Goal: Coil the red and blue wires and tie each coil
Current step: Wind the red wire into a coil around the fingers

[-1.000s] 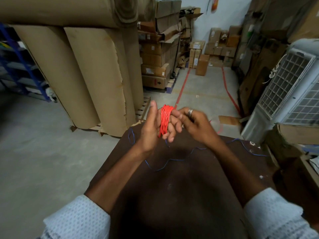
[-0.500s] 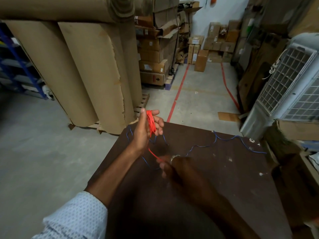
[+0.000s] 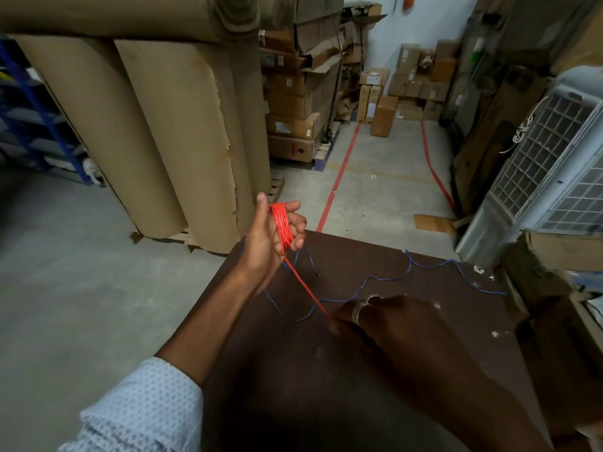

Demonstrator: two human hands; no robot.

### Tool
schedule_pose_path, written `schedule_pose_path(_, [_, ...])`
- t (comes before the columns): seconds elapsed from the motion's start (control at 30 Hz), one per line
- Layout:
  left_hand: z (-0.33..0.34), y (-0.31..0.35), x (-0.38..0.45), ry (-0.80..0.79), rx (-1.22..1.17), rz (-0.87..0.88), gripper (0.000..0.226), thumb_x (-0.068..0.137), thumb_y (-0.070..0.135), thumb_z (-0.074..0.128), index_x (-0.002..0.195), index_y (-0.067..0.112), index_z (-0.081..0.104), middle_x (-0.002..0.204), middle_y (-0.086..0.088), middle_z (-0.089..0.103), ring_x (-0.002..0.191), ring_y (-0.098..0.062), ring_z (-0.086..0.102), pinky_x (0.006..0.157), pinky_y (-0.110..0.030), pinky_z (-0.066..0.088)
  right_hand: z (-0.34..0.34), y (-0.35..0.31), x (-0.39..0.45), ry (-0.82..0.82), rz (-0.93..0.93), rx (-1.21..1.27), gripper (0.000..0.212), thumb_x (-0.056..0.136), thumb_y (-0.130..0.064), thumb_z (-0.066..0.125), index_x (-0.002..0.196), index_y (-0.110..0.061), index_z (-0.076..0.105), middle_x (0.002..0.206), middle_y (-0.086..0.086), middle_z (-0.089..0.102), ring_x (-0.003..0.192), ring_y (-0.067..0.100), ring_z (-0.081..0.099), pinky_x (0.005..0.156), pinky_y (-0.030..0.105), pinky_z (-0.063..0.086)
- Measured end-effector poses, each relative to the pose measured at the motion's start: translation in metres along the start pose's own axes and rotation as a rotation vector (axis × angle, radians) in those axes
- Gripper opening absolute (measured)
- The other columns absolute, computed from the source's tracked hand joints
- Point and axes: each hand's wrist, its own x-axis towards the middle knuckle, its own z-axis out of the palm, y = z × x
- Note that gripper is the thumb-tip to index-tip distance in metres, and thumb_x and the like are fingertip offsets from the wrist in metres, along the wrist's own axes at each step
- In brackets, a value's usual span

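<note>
The red wire (image 3: 282, 227) is wound in a tight coil around the fingers of my left hand (image 3: 272, 238), held up over the far left corner of the dark brown table (image 3: 408, 360). A straight tail of red wire runs down and right from the coil to my right hand (image 3: 375, 321), which pinches its end low over the table. The blue wire (image 3: 385, 278) lies loose and wavy across the far part of the table, passing under the red tail and behind both hands.
Tall brown paper rolls (image 3: 169, 132) stand on a pallet left of the table. Stacked cardboard boxes (image 3: 293, 102) fill the back. A white air cooler (image 3: 554, 164) stands at the right. Grey floor with red tape lines (image 3: 339, 177) lies beyond the table.
My right hand has pulled away from the coil toward me and to the right, drawing a red tail taut. The left hand still holds the coil, now lifted slightly left.
</note>
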Motion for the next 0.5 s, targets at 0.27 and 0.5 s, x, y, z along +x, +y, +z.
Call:
schedule_pose_path(0.27, [0.004,0.002,-0.005,-0.034,0.121,-0.057,0.069,0.103,0.057,0.012,0.112,0.002,0.052,0.066,-0.006,0.061,0.047,-0.016,0.054,0.049,-0.025,0.042,-0.012,0.015,-0.010,-0.005,0.006,-0.006,0.051,0.095,-0.057,0.023,0.102,-0.033,0.067,0.084,-0.009,0.069,0.074,0.013,0.069,0.064,0.036,0.056])
schedule_pose_path(0.5, [0.035,-0.013,-0.045,-0.375,0.464,-0.189,0.091,0.079,0.089,0.023,0.104,0.009,0.059,0.062,-0.003,0.056,0.049,-0.016,0.050,0.050,-0.025,0.042,-0.059,0.044,0.003,0.285,0.029,-0.014,0.032,0.091,-0.051,0.051,0.086,-0.027,0.073,0.073,-0.006,0.069,0.061,0.014,0.064,0.055,0.038,0.056])
